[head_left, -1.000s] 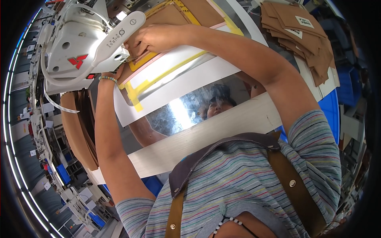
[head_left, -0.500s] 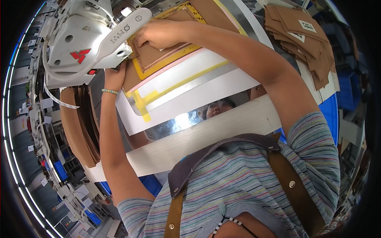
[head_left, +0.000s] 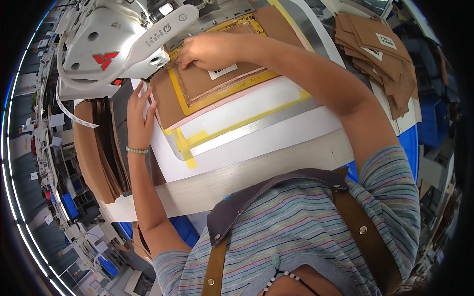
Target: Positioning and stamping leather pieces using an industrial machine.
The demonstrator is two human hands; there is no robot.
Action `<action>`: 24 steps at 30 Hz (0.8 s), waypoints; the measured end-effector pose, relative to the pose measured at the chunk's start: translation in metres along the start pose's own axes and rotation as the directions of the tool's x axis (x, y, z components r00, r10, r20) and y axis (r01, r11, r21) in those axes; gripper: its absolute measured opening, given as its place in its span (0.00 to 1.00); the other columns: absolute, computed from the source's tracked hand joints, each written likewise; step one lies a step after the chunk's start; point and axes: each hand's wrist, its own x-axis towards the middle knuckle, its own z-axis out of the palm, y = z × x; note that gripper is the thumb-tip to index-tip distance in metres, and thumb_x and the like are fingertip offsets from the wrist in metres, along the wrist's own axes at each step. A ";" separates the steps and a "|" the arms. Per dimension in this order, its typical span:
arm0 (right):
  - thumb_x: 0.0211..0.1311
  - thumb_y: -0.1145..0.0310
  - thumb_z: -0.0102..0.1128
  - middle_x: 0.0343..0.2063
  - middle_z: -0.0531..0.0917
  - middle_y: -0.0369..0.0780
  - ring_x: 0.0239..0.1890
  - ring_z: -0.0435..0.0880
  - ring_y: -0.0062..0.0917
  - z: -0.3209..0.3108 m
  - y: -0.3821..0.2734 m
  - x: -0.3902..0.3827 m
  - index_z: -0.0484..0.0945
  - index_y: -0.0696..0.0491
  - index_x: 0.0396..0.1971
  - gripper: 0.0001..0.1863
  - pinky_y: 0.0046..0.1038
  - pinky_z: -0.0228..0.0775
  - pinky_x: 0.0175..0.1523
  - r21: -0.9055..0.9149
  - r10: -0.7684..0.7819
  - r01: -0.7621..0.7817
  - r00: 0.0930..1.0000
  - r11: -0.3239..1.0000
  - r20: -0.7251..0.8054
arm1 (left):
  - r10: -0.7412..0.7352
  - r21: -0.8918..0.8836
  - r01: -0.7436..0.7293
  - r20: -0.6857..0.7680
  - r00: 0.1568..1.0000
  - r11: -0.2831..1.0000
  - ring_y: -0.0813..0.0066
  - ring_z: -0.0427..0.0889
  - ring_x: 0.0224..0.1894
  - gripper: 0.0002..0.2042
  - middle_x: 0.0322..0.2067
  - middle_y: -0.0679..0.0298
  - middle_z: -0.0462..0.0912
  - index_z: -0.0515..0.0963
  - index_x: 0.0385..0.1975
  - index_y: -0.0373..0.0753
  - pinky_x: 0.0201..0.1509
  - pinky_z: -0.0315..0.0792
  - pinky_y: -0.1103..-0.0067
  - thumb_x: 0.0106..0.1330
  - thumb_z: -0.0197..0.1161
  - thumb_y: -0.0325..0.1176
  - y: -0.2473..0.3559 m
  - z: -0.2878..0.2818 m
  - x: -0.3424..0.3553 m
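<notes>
My right hand (head_left: 210,53) reaches over a brown panel (head_left: 232,86) inside a yellow template frame (head_left: 222,101). Its fingers curl down by the frame's inner edge at the machine head, and what they grip is unclear. A white label (head_left: 222,73) shows under that hand. My left hand (head_left: 142,116), fingers apart and holding nothing, is at the left edge of the taped carrier plate (head_left: 261,118), below the white sewing machine (head_left: 98,44). The machine hides the far left corner of the frame.
A fanned pile of labelled brown pieces (head_left: 380,79) lies at the upper right of the pale table (head_left: 316,153). More brown pieces (head_left: 94,153) are stacked upright at the left. Blue bins (head_left: 427,123) stand below the table. Further machines (head_left: 44,163) line the far left.
My left hand has drawn down from under the machine, its fingers spread. The plate and frame have shifted right and toward me, covering the reflective surface. More white label shows under my right hand.
</notes>
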 end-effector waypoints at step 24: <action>0.67 0.72 0.62 0.65 0.80 0.41 0.66 0.77 0.33 -0.023 -0.012 -0.147 0.79 0.55 0.62 0.23 0.34 0.73 0.68 -0.510 0.116 -0.229 0.963 0.829 -0.244 | 0.217 0.055 -0.233 0.212 0.953 0.971 0.51 0.65 0.78 0.25 0.75 0.58 0.71 0.76 0.69 0.41 0.79 0.60 0.59 0.72 0.65 0.30 0.093 0.023 0.027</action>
